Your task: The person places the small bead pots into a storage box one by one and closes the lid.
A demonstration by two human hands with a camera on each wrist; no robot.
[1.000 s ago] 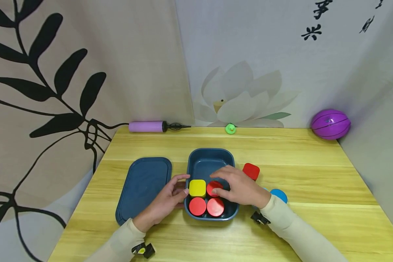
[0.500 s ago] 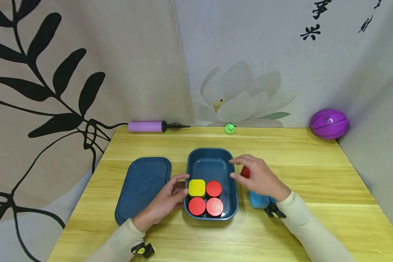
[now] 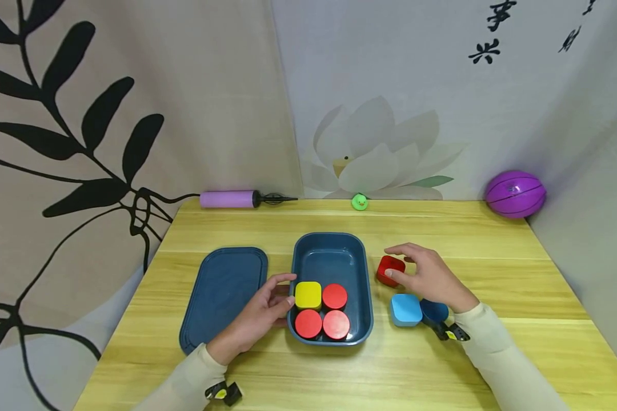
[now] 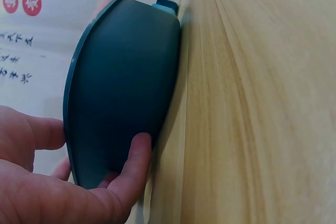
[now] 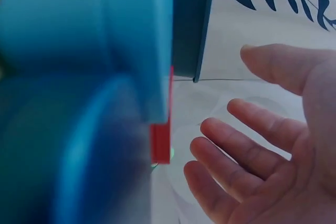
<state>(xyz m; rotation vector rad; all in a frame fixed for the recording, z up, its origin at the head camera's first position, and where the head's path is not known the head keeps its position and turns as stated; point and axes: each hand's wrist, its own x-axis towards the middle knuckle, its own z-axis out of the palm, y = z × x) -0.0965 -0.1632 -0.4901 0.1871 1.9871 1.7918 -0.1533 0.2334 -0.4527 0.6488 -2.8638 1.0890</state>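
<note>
In the head view, a dark blue rectangular box (image 3: 331,264) holds a yellow rounded-square piece (image 3: 308,294) and three round red pieces (image 3: 335,296) at its near end. My left hand (image 3: 261,315) touches the box's left side; in the left wrist view its thumb (image 4: 137,156) lies against the outer wall and a finger meets the rim. On the table right of the box is a red rounded-square piece (image 3: 389,262). My right hand (image 3: 432,279) hovers over it, partly covering it, with fingers straight and spread and nothing gripped in the right wrist view.
A light blue rounded-square piece (image 3: 405,310) and a round blue piece (image 3: 434,311) sit below the right hand. A flat dark blue lid (image 3: 225,297) lies left of the box. Along the back are a purple pump (image 3: 228,199), a green duck (image 3: 359,202) and a purple ball (image 3: 516,194).
My right hand has left the round red piece inside the box and moved right, to the red rounded-square piece. Both blue pieces have come more into view. The left hand stays at the box.
</note>
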